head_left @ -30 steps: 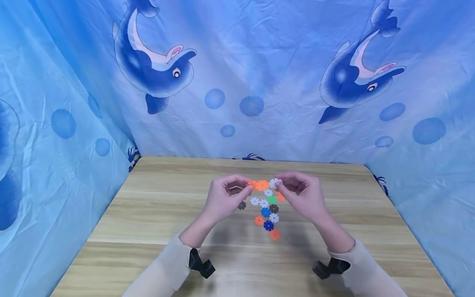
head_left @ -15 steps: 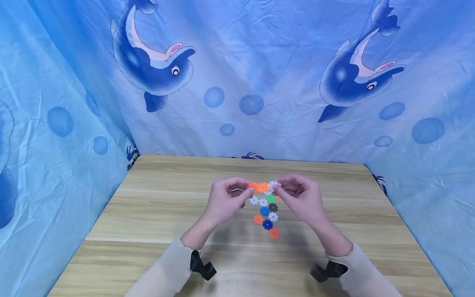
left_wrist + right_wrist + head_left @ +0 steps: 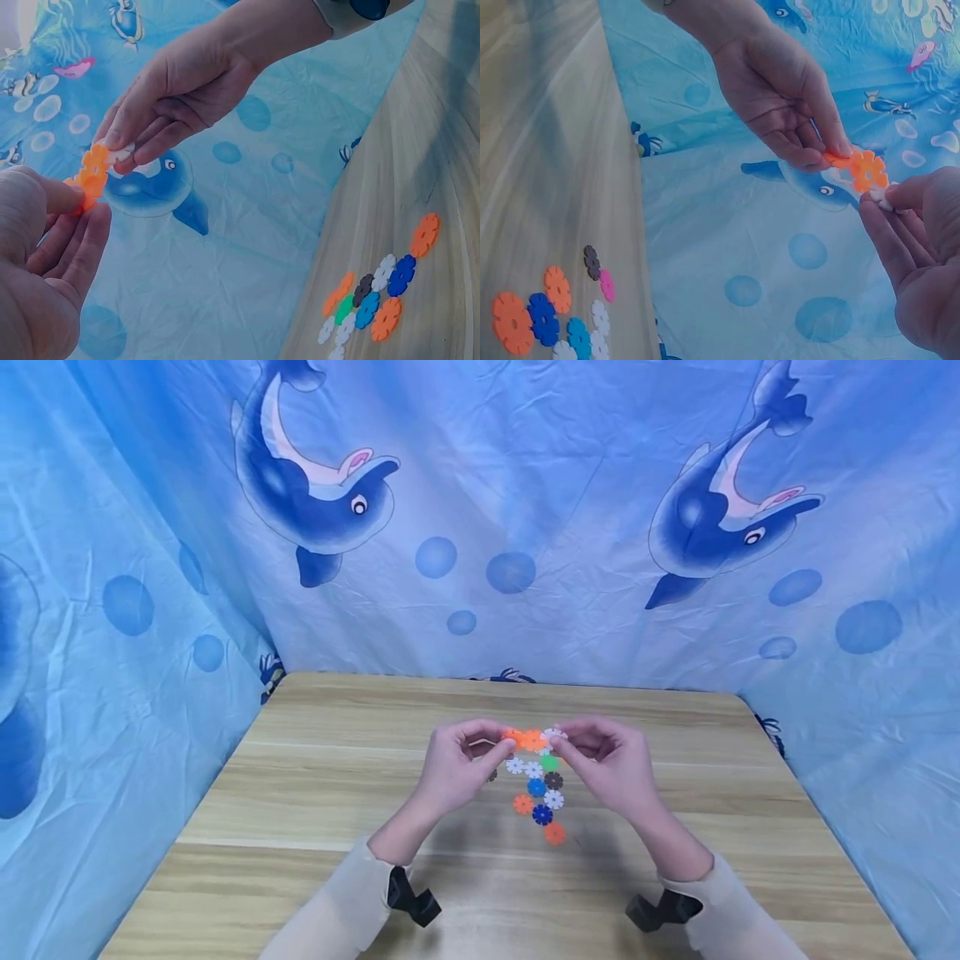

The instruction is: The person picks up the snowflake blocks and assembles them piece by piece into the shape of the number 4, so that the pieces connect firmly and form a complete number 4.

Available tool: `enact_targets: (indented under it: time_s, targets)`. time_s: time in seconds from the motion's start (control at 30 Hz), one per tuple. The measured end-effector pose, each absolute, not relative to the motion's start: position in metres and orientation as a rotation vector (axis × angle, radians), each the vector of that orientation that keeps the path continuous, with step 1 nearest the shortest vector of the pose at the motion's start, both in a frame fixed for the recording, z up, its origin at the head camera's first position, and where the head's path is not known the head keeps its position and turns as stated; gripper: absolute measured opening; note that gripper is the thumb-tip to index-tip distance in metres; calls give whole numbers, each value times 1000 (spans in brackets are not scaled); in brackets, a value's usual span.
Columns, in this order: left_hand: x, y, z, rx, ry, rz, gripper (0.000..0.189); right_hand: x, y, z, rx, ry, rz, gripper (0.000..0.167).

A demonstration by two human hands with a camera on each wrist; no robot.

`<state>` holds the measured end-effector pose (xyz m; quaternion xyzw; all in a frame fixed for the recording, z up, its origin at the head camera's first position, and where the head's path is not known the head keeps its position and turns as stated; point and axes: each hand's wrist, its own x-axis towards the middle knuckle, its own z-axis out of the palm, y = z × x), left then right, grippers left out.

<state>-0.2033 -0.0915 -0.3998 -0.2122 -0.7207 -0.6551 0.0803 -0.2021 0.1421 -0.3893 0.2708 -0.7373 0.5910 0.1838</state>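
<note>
My left hand (image 3: 461, 768) pinches one of two joined orange snowflake discs (image 3: 533, 740) between thumb and fingers. A white snowflake disc (image 3: 879, 198) is pinched by my right hand (image 3: 617, 762), its edge right at the free orange disc. Both hands hold these pieces up above the table, facing each other. Below them lie loose notched discs: a green one (image 3: 550, 762), a light blue one (image 3: 536, 787), a dark blue one (image 3: 542, 814) and a lower orange one (image 3: 555, 834). A pink disc (image 3: 607, 286) beside a dark one (image 3: 592, 262) shows in the right wrist view.
The wooden table (image 3: 315, 810) reaches back to a blue curtain (image 3: 570, 635) printed with dolphins, which also hangs along both sides. Black wrist mounts (image 3: 414, 897) sit at the sleeve cuffs, low over the tabletop.
My right hand has brought the white disc slightly left and down, narrowing the gap to the orange discs. Both hands keep their pinch, and the loose discs stay where they lay.
</note>
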Motion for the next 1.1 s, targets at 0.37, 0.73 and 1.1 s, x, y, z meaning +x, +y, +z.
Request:
enact_targets:
  time_s: [0.37,0.73,1.1]
  targets:
    - [-203,-100,-397,-614,-2080,-1979,13,-217,149,-424,836,-2521,1391,22]
    - [-200,-101,-387,-630,-2083,-1980,13,-222,130,-457,1042,-2888,804,26]
    - [-196,-99,-387,-687,-2043,-1991,12,-221,121,-473,1117,-2936,632,29]
